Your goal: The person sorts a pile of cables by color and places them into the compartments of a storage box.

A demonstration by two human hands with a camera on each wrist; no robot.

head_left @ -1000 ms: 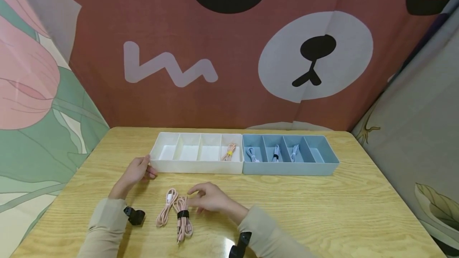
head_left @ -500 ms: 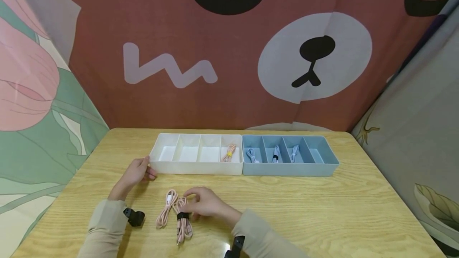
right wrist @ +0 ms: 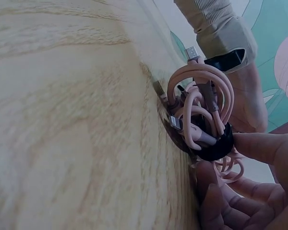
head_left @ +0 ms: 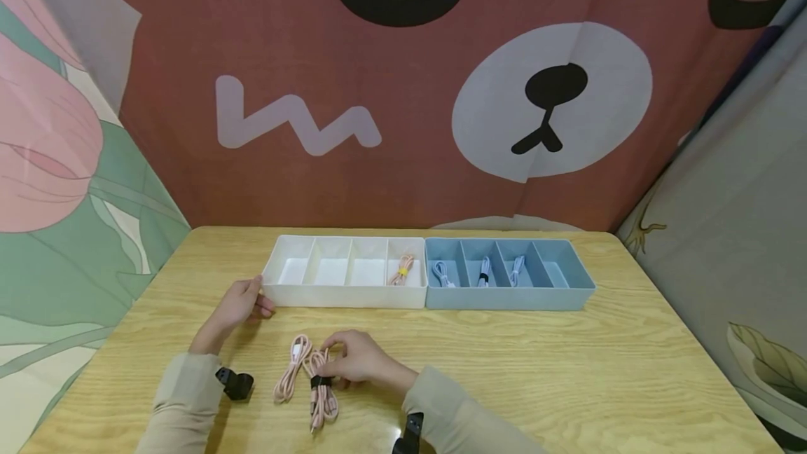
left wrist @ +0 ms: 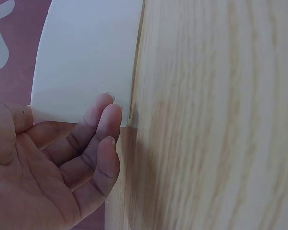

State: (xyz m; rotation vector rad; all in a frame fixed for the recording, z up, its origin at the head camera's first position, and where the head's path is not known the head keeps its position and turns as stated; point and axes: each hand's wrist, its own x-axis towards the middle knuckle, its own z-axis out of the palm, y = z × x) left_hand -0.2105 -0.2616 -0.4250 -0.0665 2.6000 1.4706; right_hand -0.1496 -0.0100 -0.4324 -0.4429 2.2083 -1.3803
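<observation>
The right hand (head_left: pixel 356 359) pinches the cable bundle (head_left: pixel 324 408) by its black band (head_left: pixel 321 382), before the white box (head_left: pixel 343 297). Loose loops (right wrist: pixel 201 71) could snag the other cable (head_left: pixel 292 371) — dragging it along.

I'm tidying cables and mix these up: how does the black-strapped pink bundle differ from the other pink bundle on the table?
The strapped bundle has a black strap around it; the other bundle shows none. The strapped bundle looks thicker than the other bundle. The right hand pinches the strapped bundle; no hand touches the other bundle. Both are pink looped cable on the table.
</observation>
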